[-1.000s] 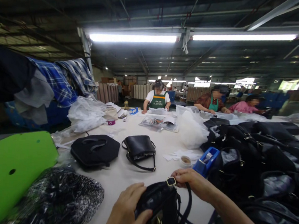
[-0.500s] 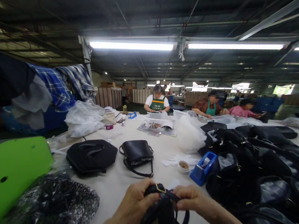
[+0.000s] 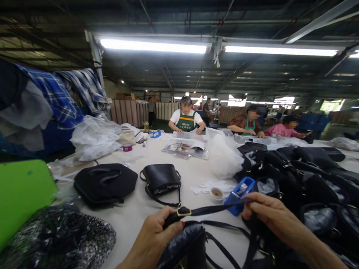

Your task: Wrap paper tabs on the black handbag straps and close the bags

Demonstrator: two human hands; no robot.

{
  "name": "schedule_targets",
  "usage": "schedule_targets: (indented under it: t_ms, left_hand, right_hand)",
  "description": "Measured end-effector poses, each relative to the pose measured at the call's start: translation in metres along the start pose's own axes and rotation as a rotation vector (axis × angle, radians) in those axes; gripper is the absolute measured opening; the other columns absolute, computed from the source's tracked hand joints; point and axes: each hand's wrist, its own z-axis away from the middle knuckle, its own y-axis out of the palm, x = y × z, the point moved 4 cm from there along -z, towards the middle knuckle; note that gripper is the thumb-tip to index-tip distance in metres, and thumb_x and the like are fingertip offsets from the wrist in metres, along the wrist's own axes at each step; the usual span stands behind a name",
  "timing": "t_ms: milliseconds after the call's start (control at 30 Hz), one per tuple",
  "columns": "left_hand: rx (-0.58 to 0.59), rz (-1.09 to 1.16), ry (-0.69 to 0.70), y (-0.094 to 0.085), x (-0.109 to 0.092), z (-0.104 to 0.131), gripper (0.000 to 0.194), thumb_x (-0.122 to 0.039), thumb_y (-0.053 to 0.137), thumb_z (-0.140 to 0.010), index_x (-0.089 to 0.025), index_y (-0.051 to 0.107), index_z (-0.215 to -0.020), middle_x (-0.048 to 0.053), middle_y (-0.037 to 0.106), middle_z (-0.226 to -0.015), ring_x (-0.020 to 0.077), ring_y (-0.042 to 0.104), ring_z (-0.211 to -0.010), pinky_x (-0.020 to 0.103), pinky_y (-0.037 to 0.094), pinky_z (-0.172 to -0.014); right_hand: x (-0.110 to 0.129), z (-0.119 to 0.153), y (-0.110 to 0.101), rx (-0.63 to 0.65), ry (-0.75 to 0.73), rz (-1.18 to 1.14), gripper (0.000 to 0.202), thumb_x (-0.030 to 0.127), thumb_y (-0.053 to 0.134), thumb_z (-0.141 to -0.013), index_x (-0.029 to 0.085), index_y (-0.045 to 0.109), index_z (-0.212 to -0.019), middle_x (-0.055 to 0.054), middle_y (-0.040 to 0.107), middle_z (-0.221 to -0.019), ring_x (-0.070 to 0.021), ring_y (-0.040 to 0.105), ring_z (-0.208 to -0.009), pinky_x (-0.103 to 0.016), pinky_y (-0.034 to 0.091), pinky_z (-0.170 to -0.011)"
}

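A small black handbag sits on the white table right in front of me. My left hand grips it at the top, by the brass buckle of its black strap. My right hand pinches the strap farther along and holds it stretched out to the right, above the table. More of the strap loops loosely below, between both hands.
Another small black handbag and a flat black bag lie ahead. A blue tape dispenser and tape roll stand near my right hand. Many black bags pile at right. A green board is at left. Three people work at the far end.
My right hand has pulled the strap out to the right, away from my left hand. The left hand stays at the buckle on the bag.
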Motion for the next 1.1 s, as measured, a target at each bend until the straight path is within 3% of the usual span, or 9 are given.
schedule_targets:
  t_ms: [133,200,300,433,533,633,733,967,1100]
  left_hand:
    - [0.032,-0.381,0.045,0.015,-0.013,0.002,0.026,-0.037,0.040,-0.087,-0.019,0.059,-0.086,0.006,0.065,-0.080,0.0230,0.059,-0.075,0.029,0.035,-0.064]
    - [0.038,-0.540,0.042,0.023,-0.012,0.003,0.027,-0.033,0.036,-0.089,-0.018,0.058,-0.085,0.008,0.066,-0.081,0.0248,0.061,-0.076,0.030,0.035,-0.064]
    - [0.069,-0.604,0.054,0.033,-0.010,0.003,0.023,-0.030,0.038,-0.089,-0.018,0.058,-0.086,0.009,0.067,-0.083,0.0256,0.062,-0.078,0.030,0.037,-0.064]
    - [0.065,-0.506,0.052,0.026,-0.010,0.002,0.025,-0.032,0.040,-0.089,-0.017,0.061,-0.088,0.009,0.068,-0.084,0.0246,0.062,-0.079,0.031,0.040,-0.068]
    - [0.072,-0.445,0.027,0.006,-0.010,0.009,0.027,-0.034,0.056,-0.080,-0.017,0.061,-0.101,0.008,0.067,-0.092,0.0252,0.060,-0.087,0.032,0.043,-0.075]
    - [0.065,-0.407,-0.079,-0.016,0.003,0.028,0.067,-0.027,0.072,-0.063,-0.015,0.049,-0.124,0.011,0.058,-0.119,0.0277,0.051,-0.109,0.035,0.038,-0.093]
    - [0.061,-0.339,-0.228,-0.024,0.030,0.049,0.084,-0.017,0.073,-0.055,-0.011,0.040,-0.132,0.014,0.047,-0.133,0.0285,0.043,-0.120,0.035,0.032,-0.102]
    - [-0.124,-0.119,-0.063,-0.010,0.069,0.069,0.062,-0.019,0.065,-0.064,-0.017,0.050,-0.124,0.009,0.058,-0.122,0.0259,0.052,-0.113,0.032,0.039,-0.098]
    - [-0.252,0.005,-0.098,-0.017,0.084,0.078,0.063,-0.025,0.074,-0.058,-0.021,0.055,-0.118,0.007,0.060,-0.119,0.0272,0.053,-0.111,0.032,0.041,-0.096]
  right_hand:
    - [0.015,-0.010,0.003,-0.003,-0.047,0.375,0.027,0.041,0.055,-0.071,0.019,0.067,-0.081,-0.008,0.067,-0.072,-0.0272,0.063,-0.076,-0.043,0.048,-0.077]
    - [0.015,-0.009,0.028,0.004,-0.081,0.418,0.030,0.039,0.059,-0.070,0.019,0.069,-0.090,-0.012,0.069,-0.098,-0.0322,0.057,-0.102,-0.047,0.040,-0.093]
    - [0.019,0.002,0.082,0.137,-0.149,0.330,0.043,0.043,0.044,-0.086,0.020,0.058,-0.120,-0.009,0.057,-0.127,-0.0262,0.048,-0.119,-0.042,0.033,-0.103]
    - [0.029,0.015,0.130,0.211,-0.203,0.175,0.037,0.043,0.036,-0.091,0.019,0.064,-0.097,-0.005,0.066,-0.092,-0.0196,0.059,-0.087,-0.030,0.045,-0.079]
    - [0.026,0.009,0.130,0.181,-0.182,0.099,0.033,0.045,0.043,-0.088,0.019,0.059,-0.076,0.002,0.053,-0.067,-0.0141,0.049,-0.064,-0.025,0.039,-0.058]
    - [0.015,-0.001,0.118,0.177,-0.145,0.013,0.028,0.045,0.053,-0.082,0.019,0.060,-0.071,0.003,0.049,-0.064,-0.0134,0.044,-0.063,-0.024,0.034,-0.056]
    - [-0.002,-0.009,0.114,0.148,-0.107,-0.053,0.025,0.042,0.060,-0.077,0.019,0.063,-0.069,0.002,0.051,-0.063,-0.0138,0.043,-0.063,-0.025,0.032,-0.058]
    - [-0.036,-0.012,0.127,0.015,0.012,-0.268,0.023,0.041,0.062,-0.072,0.019,0.058,-0.069,0.004,0.046,-0.059,-0.0124,0.040,-0.056,-0.025,0.030,-0.052]
    - [-0.037,-0.010,0.129,-0.014,0.071,-0.393,0.020,0.037,0.063,-0.069,0.019,0.056,-0.068,0.003,0.049,-0.059,-0.0131,0.044,-0.056,-0.025,0.034,-0.051]
